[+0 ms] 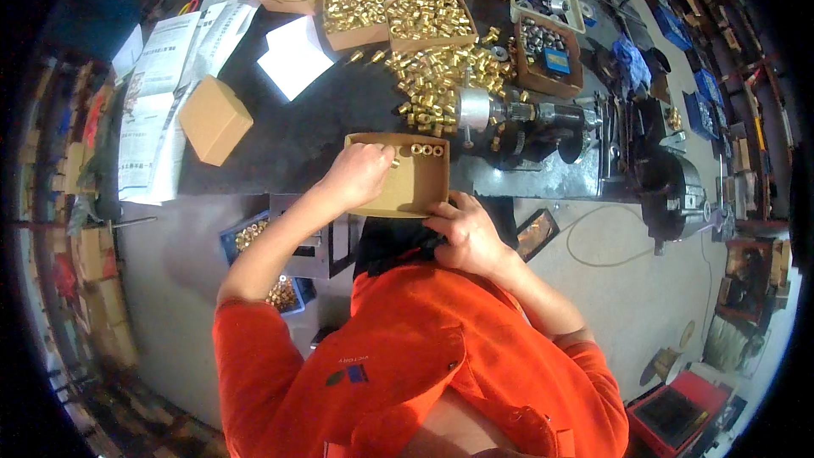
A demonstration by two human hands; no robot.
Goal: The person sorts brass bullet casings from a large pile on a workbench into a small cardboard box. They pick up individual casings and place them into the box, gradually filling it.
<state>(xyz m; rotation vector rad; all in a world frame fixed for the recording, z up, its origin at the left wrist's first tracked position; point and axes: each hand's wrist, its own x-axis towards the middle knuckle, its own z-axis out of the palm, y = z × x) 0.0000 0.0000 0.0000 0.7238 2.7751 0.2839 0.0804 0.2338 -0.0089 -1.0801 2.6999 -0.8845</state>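
Left hand [358,171] inside shallow cardboard box [405,191], fingers curled, pinching brass fitting. Right hand [468,233] grips box's near edge, fingers together. Loose brass fittings [437,76] beyond box.

The light is bright and even, coming from above, a little cold in colour. The heap of small shiny brass fittings [441,76] in the upper middle of the frame gives strong glints, and the white paper sheets [161,93] at upper left are almost washed out. The orange work shirt [407,356] is very saturated. Soft shadows lie on the grey floor [170,263] at left. Edges bend strongly, the corners are black, and details near the rim are blurred.
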